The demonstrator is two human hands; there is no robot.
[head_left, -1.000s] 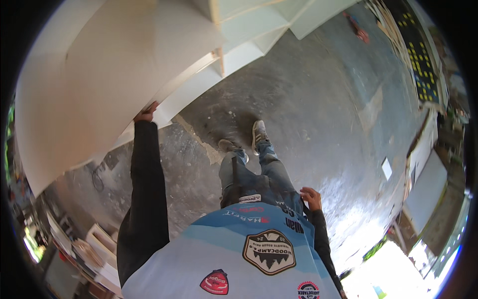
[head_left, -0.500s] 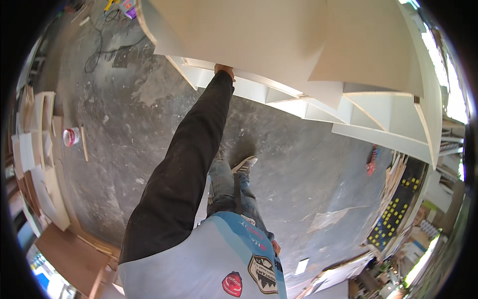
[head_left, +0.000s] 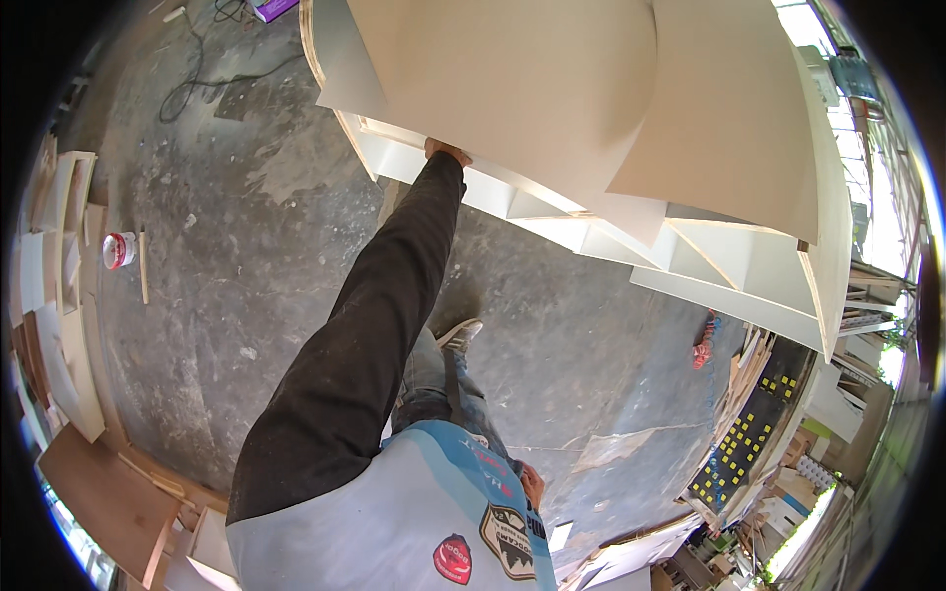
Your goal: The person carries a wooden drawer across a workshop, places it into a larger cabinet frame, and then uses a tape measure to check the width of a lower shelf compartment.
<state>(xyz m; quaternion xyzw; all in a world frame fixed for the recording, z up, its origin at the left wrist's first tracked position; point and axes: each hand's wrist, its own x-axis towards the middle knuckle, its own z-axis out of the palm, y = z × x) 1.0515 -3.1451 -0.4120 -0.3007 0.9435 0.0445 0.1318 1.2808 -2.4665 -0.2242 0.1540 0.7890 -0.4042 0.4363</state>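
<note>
Over on the left, pale boards (head_left: 74, 340) lean in a row, with a brown panel (head_left: 103, 492) nearer the person. Just in from them, a white-and-red bucket (head_left: 118, 250) sits on the grey floor (head_left: 236, 315) beside a thin stick (head_left: 144, 268). A dark cord (head_left: 182, 91) loops farther out, near a purple box (head_left: 274, 9). In the middle the person's left arm reaches straight out, and the left hand (head_left: 448, 152) is at the near edge of a beige sheet (head_left: 512, 89); its fingers are partly hidden, so I can't tell whether they pinch it. That sheet lies across a white shelf (head_left: 754, 266) with open compartments. The right hand (head_left: 532, 485) hangs by the hip, half behind the shirt (head_left: 394, 502), its fingers too covered to judge. Rightward lie a red tool (head_left: 704, 343), wood strips (head_left: 741, 379) and a black panel (head_left: 739, 448) with yellow squares.
</note>
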